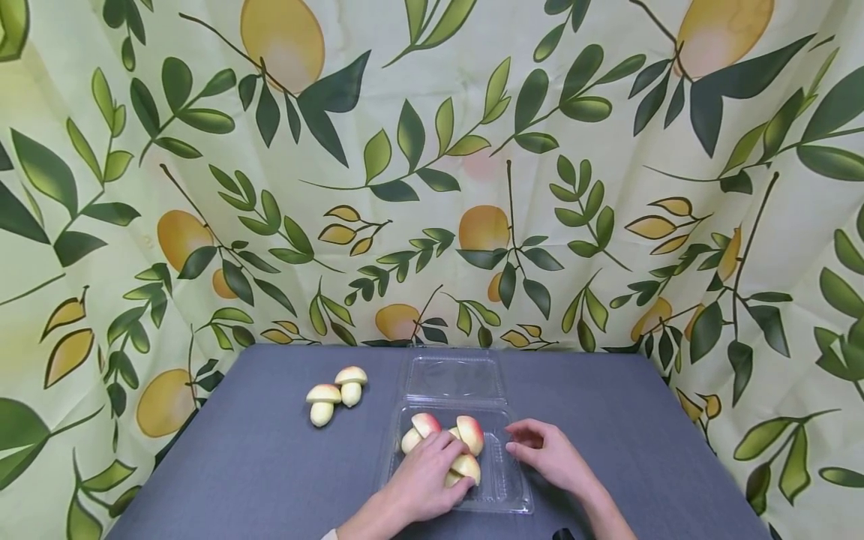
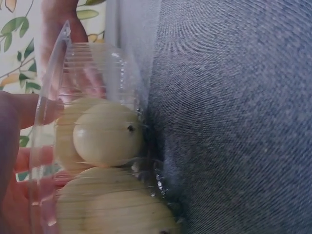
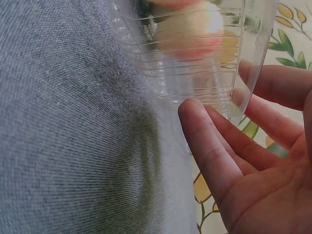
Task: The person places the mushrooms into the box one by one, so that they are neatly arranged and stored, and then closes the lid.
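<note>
A clear plastic clamshell container [image 1: 496,499] lies with its lid [image 1: 452,375] folded back. Inside are 3 toy mushrooms with cream stems and red-tinged caps: one at the back left [image 1: 427,424], one at the back right [image 1: 471,433] and one nearer the front [image 1: 466,469]. My left hand [image 1: 425,476] reaches over the near wall and grips the front mushroom between thumb and fingers, hiding part of it. Through the ribbed wall, the left wrist view shows this mushroom [image 2: 107,134]. Beside the container's right wall, my right hand [image 1: 550,454] holds nothing, its fingers loosely bent.
Two more toy mushrooms, one nearer [image 1: 322,405] and one farther [image 1: 351,386], lie on the grey cloth-covered table [image 1: 270,465] left of the container. A leaf-and-fruit patterned curtain [image 1: 418,285] surrounds the table's back and sides. A small black object [image 1: 563,534] shows at the front edge.
</note>
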`<state>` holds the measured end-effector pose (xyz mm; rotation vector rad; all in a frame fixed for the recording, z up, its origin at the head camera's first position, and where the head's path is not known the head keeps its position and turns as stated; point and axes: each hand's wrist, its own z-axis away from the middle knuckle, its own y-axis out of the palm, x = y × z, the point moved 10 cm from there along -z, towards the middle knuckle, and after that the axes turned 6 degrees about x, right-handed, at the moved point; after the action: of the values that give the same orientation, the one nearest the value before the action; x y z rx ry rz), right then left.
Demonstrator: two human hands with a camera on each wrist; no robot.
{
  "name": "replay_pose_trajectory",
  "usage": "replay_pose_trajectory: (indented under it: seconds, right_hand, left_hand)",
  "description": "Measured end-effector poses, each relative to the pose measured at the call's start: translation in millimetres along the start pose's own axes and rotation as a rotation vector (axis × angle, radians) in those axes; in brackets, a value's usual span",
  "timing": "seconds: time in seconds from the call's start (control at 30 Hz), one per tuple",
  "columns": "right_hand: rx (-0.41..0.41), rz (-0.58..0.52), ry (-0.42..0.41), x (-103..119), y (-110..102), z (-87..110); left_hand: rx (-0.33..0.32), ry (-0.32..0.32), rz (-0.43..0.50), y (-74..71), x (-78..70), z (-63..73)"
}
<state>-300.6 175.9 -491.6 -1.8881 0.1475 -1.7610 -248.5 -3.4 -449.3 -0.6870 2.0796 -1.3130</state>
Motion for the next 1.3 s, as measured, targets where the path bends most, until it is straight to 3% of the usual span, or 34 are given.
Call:
replay_pose_trajectory:
  seconds: [0.33,0.83,1.07,1.3]
  right_hand:
    - [-0.006,0.015,0.018,-3,0,-1.5]
    - [-0.028,0.038,0.073,-5,-1,-2.5]
    - [-0.033,0.037,0.069,-7,-1,-2.6]
    - [-0.022,0.033,0.037,-2,-1,-2.5]
  left_hand:
    - [-0.022,0.03,0.027,-16.7,2.2,2.7]
    - [-0.102,0.011,0.166,-45.8,29.6,16.4]
    - [-0.163,-0.038,0.153,-61.5,48.2,20.8]
    - [-0.19,-0.151,0.139,-73.5,79.6,28.0]
